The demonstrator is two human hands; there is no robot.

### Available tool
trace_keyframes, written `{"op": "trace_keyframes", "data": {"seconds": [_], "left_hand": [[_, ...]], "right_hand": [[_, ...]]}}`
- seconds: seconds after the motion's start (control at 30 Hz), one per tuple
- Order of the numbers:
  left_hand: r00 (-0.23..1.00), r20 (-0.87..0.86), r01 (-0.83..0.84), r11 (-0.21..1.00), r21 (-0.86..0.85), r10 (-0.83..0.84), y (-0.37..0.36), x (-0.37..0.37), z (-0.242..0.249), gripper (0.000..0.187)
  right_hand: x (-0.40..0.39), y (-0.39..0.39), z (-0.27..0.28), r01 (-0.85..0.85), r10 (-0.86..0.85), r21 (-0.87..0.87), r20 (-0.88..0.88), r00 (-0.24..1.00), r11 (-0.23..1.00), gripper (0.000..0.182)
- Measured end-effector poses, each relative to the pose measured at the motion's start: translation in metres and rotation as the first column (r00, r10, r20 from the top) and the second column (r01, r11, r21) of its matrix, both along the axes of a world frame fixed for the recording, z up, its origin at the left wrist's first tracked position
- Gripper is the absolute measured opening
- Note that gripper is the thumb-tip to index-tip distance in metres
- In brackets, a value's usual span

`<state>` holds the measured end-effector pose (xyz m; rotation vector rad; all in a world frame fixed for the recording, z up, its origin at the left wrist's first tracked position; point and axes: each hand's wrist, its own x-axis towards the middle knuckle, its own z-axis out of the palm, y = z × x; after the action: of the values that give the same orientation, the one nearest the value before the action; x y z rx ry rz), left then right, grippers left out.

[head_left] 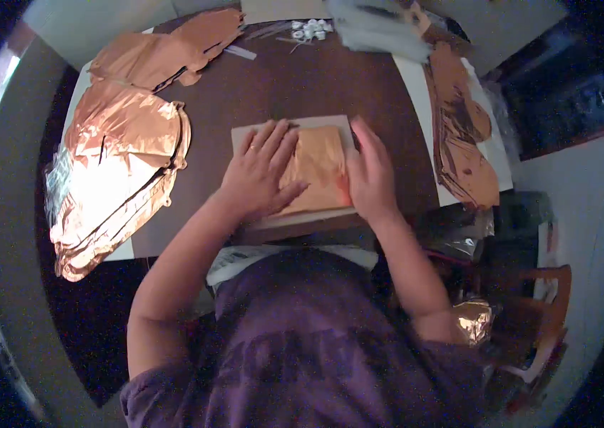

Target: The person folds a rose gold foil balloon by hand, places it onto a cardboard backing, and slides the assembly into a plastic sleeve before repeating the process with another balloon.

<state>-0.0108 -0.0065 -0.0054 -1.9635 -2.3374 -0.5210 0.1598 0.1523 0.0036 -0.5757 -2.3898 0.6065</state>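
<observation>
A folded rose-gold foil balloon (322, 153) lies flat on a pale rectangular sheet (245, 133) near the front edge of the brown table. My left hand (263, 167) rests palm down over the left part of the folded foil and the sheet, its fingers stretched out and a ring on one of them. At the right edge of the foil stands my right hand (372, 171), fingers extended and side-on, slightly blurred. An orange-red patch shows on the foil beside this hand. What lies under the left palm is hidden.
Flat, shiny rose-gold foil balloons (127, 135) are stacked on the table's left side. More dark-streaked foil pieces (459, 128) lie at the right on white sheeting. At the back are small white rolls (309, 29) and clear plastic bags (373, 28). A wooden chair (541, 307) stands at right.
</observation>
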Motion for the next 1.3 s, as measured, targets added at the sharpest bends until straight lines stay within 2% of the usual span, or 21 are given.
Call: {"op": "trace_keyframes", "data": {"seconds": [0.03,0.1,0.13,0.17,0.2,0.27,0.33,0.43,0.53,0.6,0.67,0.73,0.77,0.87,0.9,0.93,0.97,1.0,1.07,1.17,1.3], "left_hand": [[1.000,0.006,-0.006,1.000,-0.006,0.006,-0.003,0.006,0.001,0.080],[1.000,0.024,-0.004,0.999,-0.049,0.005,-0.009,0.019,0.004,0.082],[1.000,0.030,0.000,0.999,-0.041,0.001,-0.012,0.026,0.007,0.082],[0.999,0.039,0.005,0.999,-0.033,-0.004,-0.015,0.033,0.009,0.082],[0.999,0.048,0.009,1.000,-0.022,-0.008,-0.016,0.039,0.009,0.082],[0.997,0.074,0.029,0.998,-0.048,-0.025,-0.017,0.052,0.010,0.083],[0.992,0.117,0.049,0.997,-0.058,-0.042,-0.018,0.065,0.013,0.084],[0.998,0.046,0.041,0.998,-0.038,-0.040,-0.018,0.074,0.014,0.084],[0.998,0.051,0.028,0.998,-0.057,-0.025,-0.020,0.073,0.011,0.081],[0.999,0.049,0.024,0.998,-0.052,-0.022,-0.019,0.074,0.011,0.081],[0.997,0.070,0.024,0.998,-0.052,-0.021,-0.019,0.076,0.016,0.080],[0.996,0.084,0.025,0.999,-0.030,-0.023,-0.018,0.077,0.016,0.080],[0.991,0.135,0.035,0.989,-0.145,-0.015,-0.016,0.076,0.019,0.086],[0.935,0.352,0.090,0.991,-0.104,-0.049,0.000,0.061,0.031,0.083],[0.889,0.457,0.051,0.996,-0.067,-0.015,0.009,0.054,0.051,0.074],[0.916,0.396,0.039,0.998,0.055,-0.058,0.027,0.039,0.059,0.067],[0.941,0.326,0.037,0.983,0.179,-0.094,0.048,0.021,0.066,0.061],[0.961,0.248,0.046,0.953,0.300,-0.125,0.072,0.002,0.074,0.054],[0.855,0.512,-0.019,0.981,0.191,-0.083,0.133,-0.033,0.095,0.032],[0.920,0.372,0.029,0.966,0.255,-0.126,0.240,-0.079,0.082,0.026],[0.944,0.326,-0.044,0.963,0.267,-0.047,0.344,-0.111,0.056,0.026]], "right_hand": [[0.019,-0.006,0.006,0.001,-0.024,-0.136,-0.172,0.985,0.991,0.031],[0.078,-0.019,0.000,0.068,-0.096,-0.122,-0.239,0.966,0.990,0.010],[0.109,-0.033,0.001,0.153,-0.162,-0.139,-0.061,0.985,0.978,0.010],[0.137,-0.048,-0.012,0.176,-0.175,-0.322,0.035,0.984,0.930,0.012],[0.158,-0.058,-0.029,0.209,-0.167,-0.488,0.129,0.978,0.848,0.014],[0.160,-0.089,-0.048,0.080,-0.211,-0.904,-0.011,0.978,0.421,0.018],[0.156,-0.102,-0.099,-0.002,-0.151,-0.905,-0.074,0.986,0.426,0.020],[0.122,-0.106,-0.057,0.116,-0.164,-0.986,0.096,0.982,0.119,0.030],[0.097,-0.118,-0.050,0.015,-0.248,-0.975,-0.042,0.968,0.223,0.037],[0.093,-0.115,-0.016,0.238,-0.236,-0.958,0.197,0.952,0.158,0.036],[0.101,-0.122,-0.033,0.144,-0.253,-0.932,0.059,0.966,0.331,0.031],[0.082,-0.126,-0.003,0.148,-0.489,-0.958,0.010,0.872,0.244,0.029],[0.082,-0.120,0.003,0.115,-0.440,-0.930,-0.054,0.897,0.348,0.027],[0.088,-0.096,-0.001,0.070,-0.317,-0.842,-0.124,0.940,0.535,0.023],[0.095,-0.082,-0.017,0.096,-0.317,-0.840,-0.094,0.944,0.533,0.021],[0.099,-0.069,-0.024,0.124,-0.315,-0.840,-0.058,0.947,0.528,0.019],[0.100,-0.057,-0.025,0.040,-0.384,-0.908,-0.136,0.913,0.416,0.016],[0.101,-0.051,-0.010,0.078,-0.446,-0.963,-0.047,0.894,0.258,0.014],[0.108,-0.033,0.005,0.177,-0.425,-0.950,0.053,0.904,0.259,0.013],[0.111,-0.026,0.016,0.035,-0.499,-0.987,-0.049,0.865,0.158,0.017],[0.142,0.000,-0.036,0.272,-0.259,-0.943,0.219,0.941,0.193,0.026]]}}
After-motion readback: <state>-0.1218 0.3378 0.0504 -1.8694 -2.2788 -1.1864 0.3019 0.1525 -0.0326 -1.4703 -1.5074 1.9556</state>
